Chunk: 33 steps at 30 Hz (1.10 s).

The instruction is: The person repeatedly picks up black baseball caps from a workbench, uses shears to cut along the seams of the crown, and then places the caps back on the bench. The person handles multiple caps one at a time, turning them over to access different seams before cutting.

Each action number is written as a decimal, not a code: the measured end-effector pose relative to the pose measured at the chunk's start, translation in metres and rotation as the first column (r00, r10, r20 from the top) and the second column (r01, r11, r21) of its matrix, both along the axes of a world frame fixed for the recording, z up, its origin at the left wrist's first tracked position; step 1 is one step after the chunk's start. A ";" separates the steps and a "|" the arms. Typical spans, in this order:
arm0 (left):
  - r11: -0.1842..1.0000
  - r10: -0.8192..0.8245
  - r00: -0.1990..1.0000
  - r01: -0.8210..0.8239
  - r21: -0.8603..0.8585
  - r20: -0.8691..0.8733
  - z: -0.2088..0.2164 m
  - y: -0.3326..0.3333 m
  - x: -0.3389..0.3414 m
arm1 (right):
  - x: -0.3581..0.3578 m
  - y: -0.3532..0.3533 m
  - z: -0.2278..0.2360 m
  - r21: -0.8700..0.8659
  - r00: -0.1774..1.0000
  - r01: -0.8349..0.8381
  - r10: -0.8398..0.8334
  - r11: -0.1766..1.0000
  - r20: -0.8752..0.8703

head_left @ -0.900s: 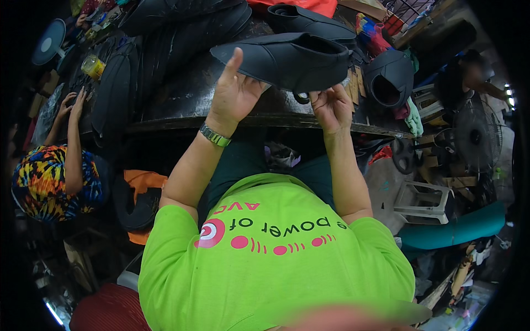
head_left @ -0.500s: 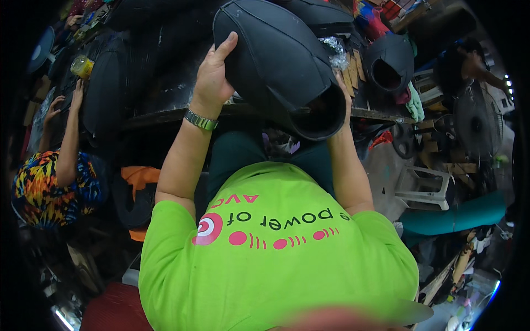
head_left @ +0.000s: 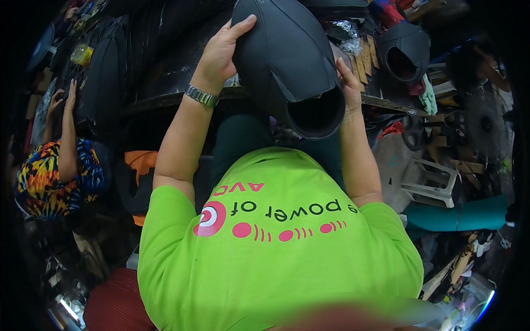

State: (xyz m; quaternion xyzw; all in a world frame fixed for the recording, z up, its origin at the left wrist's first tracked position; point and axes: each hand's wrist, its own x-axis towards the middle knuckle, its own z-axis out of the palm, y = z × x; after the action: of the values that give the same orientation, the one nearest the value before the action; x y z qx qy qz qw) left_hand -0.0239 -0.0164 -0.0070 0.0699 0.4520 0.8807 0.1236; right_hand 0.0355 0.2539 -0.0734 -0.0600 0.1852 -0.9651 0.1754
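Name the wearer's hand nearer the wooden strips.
Right. The right hand is just left of the wooden strips; the left hand is farther left, across the black shoe-shaped piece.

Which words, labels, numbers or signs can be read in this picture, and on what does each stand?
Green shirt: dark and pink lettering, upside down in this view, with pink dots and a round pink-and-white emblem; legible, but not copied here.
Black shoe-shaped piece: faint mark at its upper end, too small to read.
Yellow container: any print is too small to read.
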 end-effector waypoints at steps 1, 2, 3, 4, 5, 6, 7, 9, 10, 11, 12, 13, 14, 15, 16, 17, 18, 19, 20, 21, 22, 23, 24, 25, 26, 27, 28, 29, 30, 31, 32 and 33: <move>1.000 -0.012 1.000 0.012 -0.018 0.008 0.000 0.001 0.000 | 0.000 0.001 -0.001 -0.008 1.000 -0.011 0.011 1.000 0.019; 0.999 -0.024 1.000 0.025 -0.036 0.016 0.000 0.002 0.000 | 0.000 0.001 -0.001 -0.003 1.000 -0.015 0.015 1.000 0.022; 0.998 -0.038 0.999 0.038 -0.047 0.012 0.000 0.003 0.000 | 0.000 0.002 -0.002 -0.018 0.999 -0.017 0.018 1.000 0.051; 0.997 -0.051 0.999 0.052 -0.057 0.008 -0.001 0.005 -0.001 | 0.001 0.002 -0.002 -0.020 0.998 -0.013 0.014 1.000 0.063; 0.996 -0.052 0.999 0.053 -0.071 0.007 -0.001 0.005 -0.003 | 0.002 0.003 -0.003 -0.012 0.998 -0.009 0.010 1.000 0.064; 0.995 -0.065 0.998 0.065 -0.077 0.006 -0.002 0.006 -0.003 | 0.002 0.003 -0.003 -0.019 0.997 -0.009 0.011 1.000 0.083; 0.994 -0.066 0.998 0.066 -0.086 0.008 -0.002 0.006 -0.004 | 0.004 0.003 -0.004 -0.016 0.996 -0.009 0.010 1.000 0.092; 0.991 -0.092 0.996 0.093 -0.096 0.014 -0.003 0.005 -0.006 | 0.006 0.003 -0.005 0.027 0.995 0.024 -0.026 0.999 0.093; 0.988 -0.117 0.993 0.118 -0.098 0.020 -0.004 0.005 -0.006 | 0.006 0.003 -0.006 0.066 0.994 0.055 -0.060 0.996 0.086; 0.987 -0.124 0.992 0.127 -0.101 0.032 -0.004 0.004 -0.006 | 0.007 0.003 -0.008 0.100 0.994 0.076 -0.083 0.992 0.071; 0.983 -0.152 0.988 0.155 -0.097 0.032 -0.004 0.004 -0.006 | 0.007 0.005 -0.009 0.129 0.996 0.066 -0.074 0.989 0.055; 0.981 -0.165 0.986 0.168 -0.095 0.037 -0.005 0.004 -0.005 | 0.007 0.006 -0.010 0.154 0.998 0.049 -0.055 0.987 0.031; 0.979 -0.178 0.983 0.181 -0.093 0.041 -0.006 0.005 -0.003 | 0.007 0.008 -0.011 0.180 0.999 0.033 -0.035 0.983 0.007; 0.971 -0.209 0.977 0.213 -0.106 0.045 -0.007 0.006 -0.002 | 0.006 0.010 -0.011 0.163 1.000 0.013 -0.015 0.987 0.014; 0.962 -0.241 0.969 0.246 -0.118 0.049 -0.008 0.008 0.000 | 0.004 0.010 -0.012 0.145 1.000 -0.007 0.004 0.989 0.020; 0.952 -0.267 0.962 0.273 -0.135 0.061 -0.009 0.009 0.002 | 0.003 0.011 -0.011 0.095 0.998 -0.044 0.049 0.995 -0.050; 0.944 -0.284 0.956 0.292 -0.154 0.070 -0.010 0.011 0.003 | 0.002 0.012 -0.010 0.139 0.997 -0.047 0.038 0.989 0.061; 0.935 -0.295 0.952 0.306 -0.177 0.087 -0.011 0.012 0.005 | 0.001 0.013 -0.009 0.149 0.994 -0.068 0.054 0.986 0.097; 0.926 -0.304 0.947 0.319 -0.200 0.104 -0.012 0.014 0.006 | 0.000 0.012 -0.007 0.163 0.992 -0.082 0.065 0.983 0.108; 0.927 -0.310 0.946 0.322 -0.193 0.094 -0.012 0.014 0.007 | 0.000 0.010 -0.006 0.149 0.985 -0.098 0.075 0.984 0.153; 0.925 -0.315 0.944 0.329 -0.189 0.102 -0.013 0.015 0.008 | 0.000 0.007 -0.004 0.138 0.982 -0.106 0.082 0.985 0.173; 0.927 -0.316 0.944 0.329 -0.182 0.100 -0.013 0.016 0.008 | 0.000 0.006 -0.002 0.119 0.982 -0.130 0.111 0.984 0.155; 0.931 -0.309 0.947 0.321 -0.174 0.092 -0.013 0.016 0.008 | 0.000 0.004 0.000 0.119 0.977 -0.089 0.063 0.989 0.206; 0.925 -0.307 0.947 0.320 -0.203 0.094 -0.013 0.017 0.008 | 0.002 0.002 0.002 0.112 0.975 -0.063 0.037 0.992 0.221; 0.922 -0.298 0.950 0.312 -0.230 0.095 -0.014 0.017 0.008 | 0.002 0.001 0.003 0.159 0.956 -0.013 -0.035 0.987 0.293; 0.920 -0.286 0.954 0.301 -0.252 0.095 -0.014 0.017 0.007 | 0.001 0.001 0.005 0.133 0.985 0.005 -0.028 0.991 0.169; 0.918 -0.291 0.953 0.303 -0.255 0.083 -0.014 0.018 0.007 | 0.001 0.002 0.007 0.157 0.993 0.052 -0.068 0.986 0.100; 0.918 -0.296 0.953 0.304 -0.254 0.070 -0.014 0.019 0.007 | 0.000 0.003 0.008 0.157 0.995 0.099 -0.102 0.983 0.015; 0.918 -0.297 0.953 0.303 -0.256 0.062 -0.015 0.020 0.006 | 0.000 0.005 0.008 0.177 0.993 0.110 -0.116 0.978 0.024; 0.913 -0.303 0.952 0.303 -0.273 0.042 -0.015 0.021 0.006 | 0.000 0.007 0.009 0.178 0.992 0.120 -0.125 0.977 0.018; 0.909 -0.304 0.952 0.299 -0.291 0.027 -0.015 0.023 0.006 | 0.000 0.010 0.009 0.180 0.991 0.130 -0.134 0.975 0.011; 0.908 -0.299 0.954 0.288 -0.306 0.009 -0.015 0.025 0.006 | -0.001 0.012 0.008 0.126 0.989 0.138 -0.143 0.982 0.032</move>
State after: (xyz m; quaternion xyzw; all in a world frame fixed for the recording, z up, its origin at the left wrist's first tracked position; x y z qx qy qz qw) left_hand -0.0175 0.0084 -0.0219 0.1339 0.5686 0.7705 0.2552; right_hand 0.0349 0.2659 -0.0651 -0.0161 0.2446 -0.9628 0.1141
